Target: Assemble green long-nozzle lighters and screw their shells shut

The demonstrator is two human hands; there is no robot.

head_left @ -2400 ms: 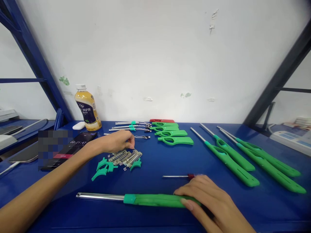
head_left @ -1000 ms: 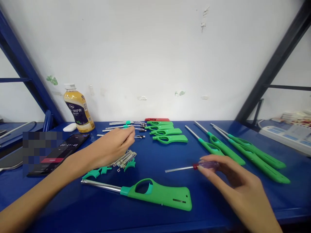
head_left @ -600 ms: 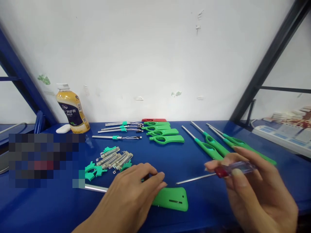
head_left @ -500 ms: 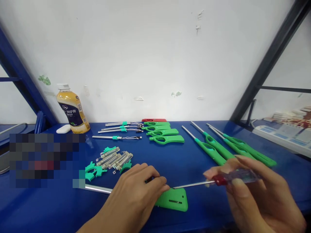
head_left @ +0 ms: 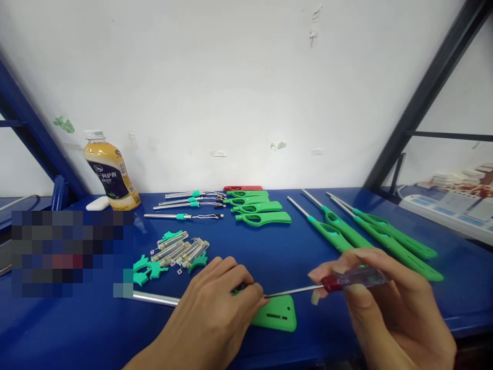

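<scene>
My left hand [head_left: 219, 311] is closed over the middle of a green long-nosed lighter [head_left: 277, 312] at the front of the table. The lighter's metal tube [head_left: 156, 298] sticks out to the left; its trigger area lies hidden under my fingers. Between thumb and fingers, my right hand [head_left: 393, 303] grips a screwdriver [head_left: 354, 280] with a clear and red handle. The screwdriver's thin shaft points left, and its tip meets the lighter's upper edge beside my left fingertips. Whether the tip sits in the seam I cannot tell.
Behind my left hand lie clear fuel tubes [head_left: 175, 252] and teal triggers [head_left: 154, 270]. Farther back are metal nozzles with wires [head_left: 181, 216] and green handle shells [head_left: 264, 219]. Assembled green lighters [head_left: 385, 236] lie at right. A drink bottle [head_left: 113, 174] stands at the back left.
My right hand has moved left with the screwdriver, bringing its tip closer to my left fingers. My left hand stays on the lighter. The view has shifted slightly.
</scene>
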